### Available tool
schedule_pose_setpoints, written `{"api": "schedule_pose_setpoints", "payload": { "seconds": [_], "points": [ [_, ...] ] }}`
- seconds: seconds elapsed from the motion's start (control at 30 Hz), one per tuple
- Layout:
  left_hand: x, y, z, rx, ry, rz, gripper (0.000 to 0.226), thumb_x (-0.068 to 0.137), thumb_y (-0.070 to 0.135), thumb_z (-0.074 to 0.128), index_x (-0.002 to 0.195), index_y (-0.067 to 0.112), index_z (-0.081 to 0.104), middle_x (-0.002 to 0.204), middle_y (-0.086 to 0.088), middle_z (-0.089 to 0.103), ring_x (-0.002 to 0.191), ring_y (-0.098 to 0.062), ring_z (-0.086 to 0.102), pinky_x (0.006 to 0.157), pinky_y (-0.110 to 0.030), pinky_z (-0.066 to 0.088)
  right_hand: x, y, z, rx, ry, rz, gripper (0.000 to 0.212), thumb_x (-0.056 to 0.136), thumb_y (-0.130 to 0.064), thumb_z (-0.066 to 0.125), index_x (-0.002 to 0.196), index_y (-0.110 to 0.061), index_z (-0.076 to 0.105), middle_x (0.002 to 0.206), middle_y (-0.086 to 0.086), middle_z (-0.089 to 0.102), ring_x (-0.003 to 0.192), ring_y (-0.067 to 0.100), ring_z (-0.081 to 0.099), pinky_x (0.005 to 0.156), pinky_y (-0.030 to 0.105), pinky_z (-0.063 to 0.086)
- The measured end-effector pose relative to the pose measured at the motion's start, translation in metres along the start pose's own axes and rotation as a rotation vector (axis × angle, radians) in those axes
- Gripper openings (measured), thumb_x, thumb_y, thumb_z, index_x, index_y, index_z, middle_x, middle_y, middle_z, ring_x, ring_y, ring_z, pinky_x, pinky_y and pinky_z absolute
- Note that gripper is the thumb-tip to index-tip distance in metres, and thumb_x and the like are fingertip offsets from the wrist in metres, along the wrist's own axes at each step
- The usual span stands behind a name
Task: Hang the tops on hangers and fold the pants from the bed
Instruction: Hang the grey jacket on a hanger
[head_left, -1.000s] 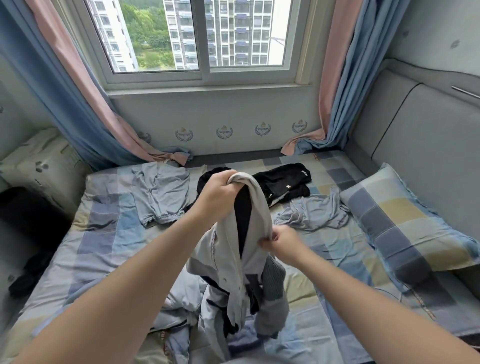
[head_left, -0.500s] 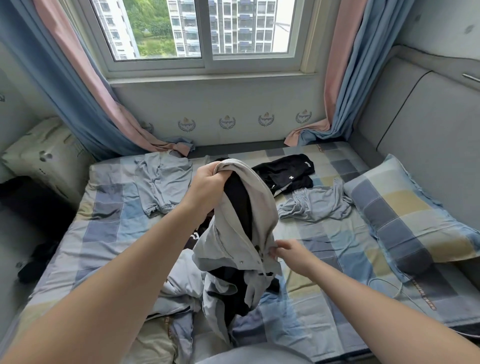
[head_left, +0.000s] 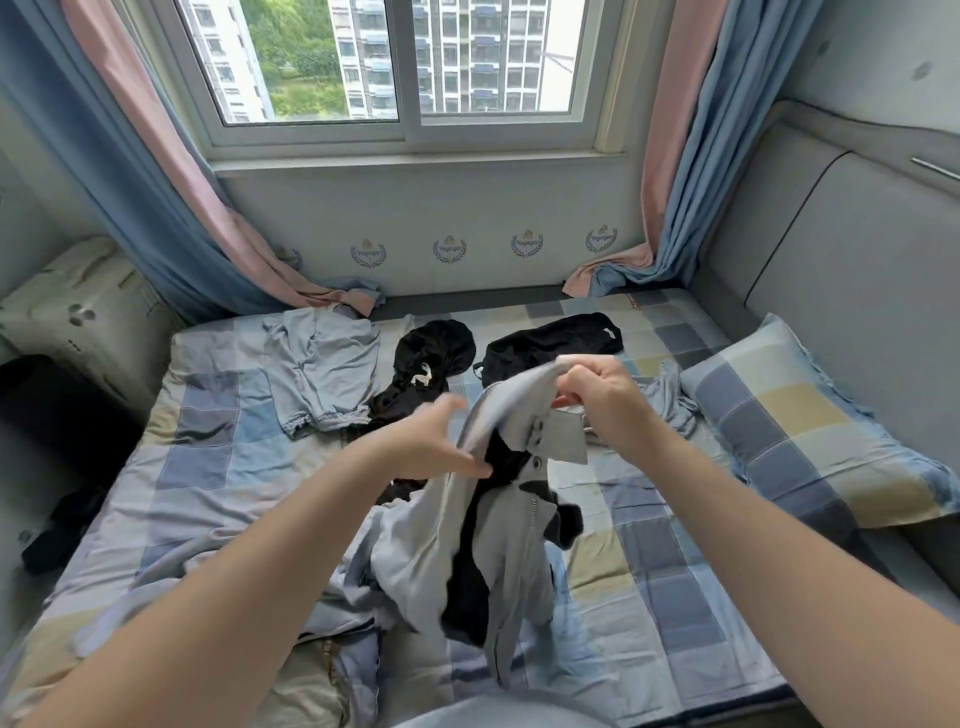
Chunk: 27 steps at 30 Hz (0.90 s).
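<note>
A grey jacket with a black lining (head_left: 511, 540) hangs in the air over the middle of the bed (head_left: 670, 571). My right hand (head_left: 602, 400) grips its top edge near the collar. My left hand (head_left: 441, 441) is blurred, fingers spread, at the jacket's left side with its fingertips against the cloth. Light grey pants (head_left: 322, 369) lie flat at the back left. A black garment (head_left: 431, 364) and black shorts (head_left: 556, 345) lie at the back middle. A grey top (head_left: 670, 400) lies crumpled behind my right hand, partly hidden.
A checked pillow (head_left: 810, 441) lies at the right by the padded headboard (head_left: 852, 249). Crumpled bedding (head_left: 332, 608) is heaped in front of me. Curtains (head_left: 171, 208) hang on both sides of the window. A pale box (head_left: 78, 306) stands left of the bed.
My right hand rose from the jacket's lower edge and took hold of its top. My left hand let go of the top and dropped to the jacket's left side, fingers spread.
</note>
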<state>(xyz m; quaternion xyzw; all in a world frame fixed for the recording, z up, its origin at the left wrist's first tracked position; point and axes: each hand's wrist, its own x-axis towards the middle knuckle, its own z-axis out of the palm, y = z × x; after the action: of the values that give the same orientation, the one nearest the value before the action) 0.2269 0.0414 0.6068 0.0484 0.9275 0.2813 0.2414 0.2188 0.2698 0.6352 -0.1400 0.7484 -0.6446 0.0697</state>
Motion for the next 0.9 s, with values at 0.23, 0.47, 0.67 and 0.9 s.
{"api": "schedule_pose_setpoints", "payload": {
  "seconds": [0.23,0.47,0.67,0.9],
  "points": [
    [0.008,0.020,0.012,-0.194,0.111,0.319,0.025,0.078,0.029,0.082,0.097,0.028,0.067,0.092,0.008,0.070,0.090,-0.017,0.065,0.084,-0.040,0.053,0.003,-0.028,0.020,-0.102,-0.178,-0.108,0.037,0.077,-0.010,0.044,0.075,0.026,0.051,0.071,0.038,0.047,0.071,0.028,0.041,0.065,0.028,0.040],
    [0.007,0.004,0.003,-0.482,0.446,0.354,0.037,0.071,0.001,0.059,0.073,0.037,0.065,0.076,0.013,0.062,0.067,-0.003,0.053,0.060,-0.025,0.040,-0.009,0.013,0.003,-0.187,-0.070,0.008,0.010,0.093,-0.011,0.061,0.090,-0.003,0.067,0.094,0.013,0.069,0.089,0.024,0.062,0.086,0.034,0.047],
    [0.003,0.006,0.002,-0.754,0.417,0.377,0.023,0.064,0.007,0.064,0.084,0.018,0.068,0.083,0.002,0.064,0.071,-0.006,0.053,0.062,-0.022,0.042,-0.016,0.067,0.010,-0.215,-0.225,0.306,0.046,0.089,-0.024,0.074,0.126,-0.043,0.054,0.128,-0.002,0.064,0.114,0.003,0.061,0.095,0.025,0.052],
    [0.003,0.003,0.004,-0.757,0.400,0.394,0.020,0.066,0.009,0.066,0.082,0.019,0.067,0.078,0.012,0.063,0.069,-0.001,0.053,0.061,-0.015,0.041,-0.004,0.101,0.021,-0.232,-0.125,0.340,0.013,0.093,-0.021,0.062,0.104,-0.018,0.066,0.097,0.011,0.073,0.088,0.029,0.070,0.077,0.047,0.060]
  ]
}}
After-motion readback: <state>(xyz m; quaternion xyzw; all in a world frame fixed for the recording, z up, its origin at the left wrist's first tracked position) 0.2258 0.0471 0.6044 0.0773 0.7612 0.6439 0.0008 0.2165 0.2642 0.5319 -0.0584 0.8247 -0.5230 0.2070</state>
